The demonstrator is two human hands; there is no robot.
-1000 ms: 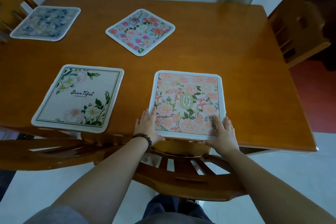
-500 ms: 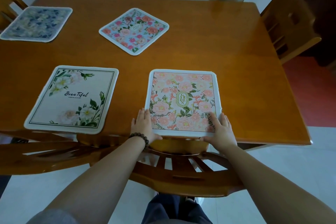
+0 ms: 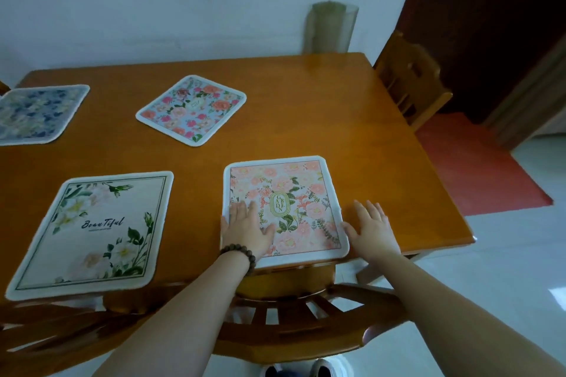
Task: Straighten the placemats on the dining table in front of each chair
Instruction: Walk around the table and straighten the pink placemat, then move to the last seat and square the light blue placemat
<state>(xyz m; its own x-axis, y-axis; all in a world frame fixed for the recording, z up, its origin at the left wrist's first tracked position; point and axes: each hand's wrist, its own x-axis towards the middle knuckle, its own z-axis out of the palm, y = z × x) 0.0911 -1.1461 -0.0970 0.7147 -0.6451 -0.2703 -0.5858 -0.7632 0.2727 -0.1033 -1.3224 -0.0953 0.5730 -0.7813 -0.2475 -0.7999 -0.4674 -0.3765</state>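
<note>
Several floral placemats lie on the wooden dining table (image 3: pixel 352 138). The pink "Garden" placemat (image 3: pixel 294 190) sits square at the near edge in front of me. My left hand (image 3: pixel 246 228) lies flat on its left part, fingers spread, a bead bracelet on the wrist. My right hand (image 3: pixel 372 228) rests flat on the table just right of that mat, thumb touching its right edge. The white "Beautiful" placemat (image 3: pixel 92 232) lies to the left at the near edge. A pink-and-blue placemat (image 3: pixel 191 109) sits turned at an angle farther back. A blue placemat (image 3: pixel 36 112) lies far left.
A wooden chair back (image 3: pixel 291 324) stands between me and the table, another chair back (image 3: pixel 46 324) to its left. A third chair (image 3: pixel 410 79) stands at the table's right end. A red floor strip (image 3: pixel 477 168) and a dark doorway lie to the right.
Both hands moved forward from the pink mat's near corners: the left now lies on the mat, the right beside it. My view has tilted up and shifted left.
</note>
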